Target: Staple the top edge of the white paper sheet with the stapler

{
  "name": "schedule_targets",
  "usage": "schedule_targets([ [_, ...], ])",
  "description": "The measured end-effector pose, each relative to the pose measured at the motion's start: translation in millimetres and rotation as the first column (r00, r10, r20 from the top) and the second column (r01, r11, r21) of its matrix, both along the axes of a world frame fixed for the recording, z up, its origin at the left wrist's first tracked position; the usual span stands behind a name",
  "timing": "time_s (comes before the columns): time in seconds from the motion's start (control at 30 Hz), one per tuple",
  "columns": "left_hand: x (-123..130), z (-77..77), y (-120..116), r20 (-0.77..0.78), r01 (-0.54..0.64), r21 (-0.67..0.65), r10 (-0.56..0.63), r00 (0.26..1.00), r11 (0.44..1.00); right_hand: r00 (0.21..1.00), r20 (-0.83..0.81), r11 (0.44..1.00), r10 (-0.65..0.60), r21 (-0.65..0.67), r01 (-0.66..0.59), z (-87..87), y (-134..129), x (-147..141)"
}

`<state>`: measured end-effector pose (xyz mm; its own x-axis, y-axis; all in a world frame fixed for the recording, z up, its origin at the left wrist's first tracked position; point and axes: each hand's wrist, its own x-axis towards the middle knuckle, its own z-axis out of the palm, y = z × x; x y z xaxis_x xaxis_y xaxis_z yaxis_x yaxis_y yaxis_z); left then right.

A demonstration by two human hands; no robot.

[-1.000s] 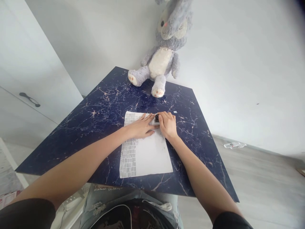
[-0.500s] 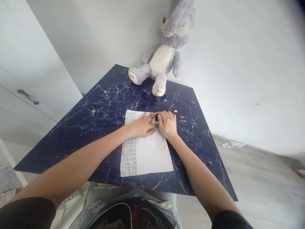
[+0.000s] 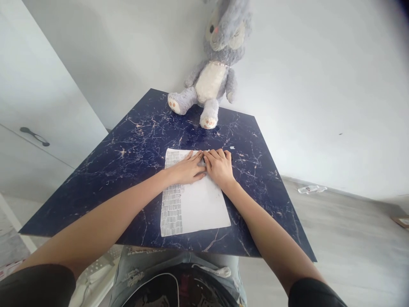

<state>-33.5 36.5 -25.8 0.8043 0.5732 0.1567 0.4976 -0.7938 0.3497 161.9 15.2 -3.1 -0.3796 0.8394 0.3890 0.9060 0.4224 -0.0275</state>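
Observation:
A white sheet of paper (image 3: 204, 209) lies on the dark blue marbled table (image 3: 134, 140). Rows of grey, brick-like marks run down its left side; the right part is mostly blank. My left hand (image 3: 187, 170) lies flat on the upper part of the sheet, fingers spread. Close beside it, my right hand (image 3: 220, 167) is curled over the sheet's upper right area, palm down. Its fingers are around a small black object (image 3: 203, 159), of which only a sliver shows by the fingertips; its kind is hidden.
A large grey and white plush toy (image 3: 211, 81) sits at the back of the table against the wall. A tiny white scrap (image 3: 232, 147) lies beyond my right hand. On the floor to the right is a clear plastic item (image 3: 311, 189). A cabinet (image 3: 35, 98) stands at the left.
My right hand has shifted slightly left, closer to my left hand, and now covers most of the black object. The whole view has moved a little.

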Motion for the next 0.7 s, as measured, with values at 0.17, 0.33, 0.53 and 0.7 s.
schedule_targets([
  [0.17,-2.7,-0.5,0.9,0.008,-0.006,0.014,0.006,1.000,1.000,1.000,0.021,1.000,0.005,0.002,-0.005,3.0,0.6,4.5],
  [0.33,-8.4,6.3,3.9,0.006,0.008,-0.054,-0.008,1.000,0.998,0.998,-0.048,0.999,0.027,-0.025,-0.028,2.9,6.2,15.7],
  [0.53,-14.6,9.5,7.4,0.035,0.005,-0.100,-0.002,0.999,0.995,0.990,-0.133,0.999,-0.038,0.004,0.039,-1.0,15.5,33.8],
  [0.7,-19.4,20.7,6.9,0.280,0.009,-0.206,0.050,0.959,0.978,0.929,-0.261,0.958,-0.262,0.046,0.283,-7.1,27.4,57.6],
])
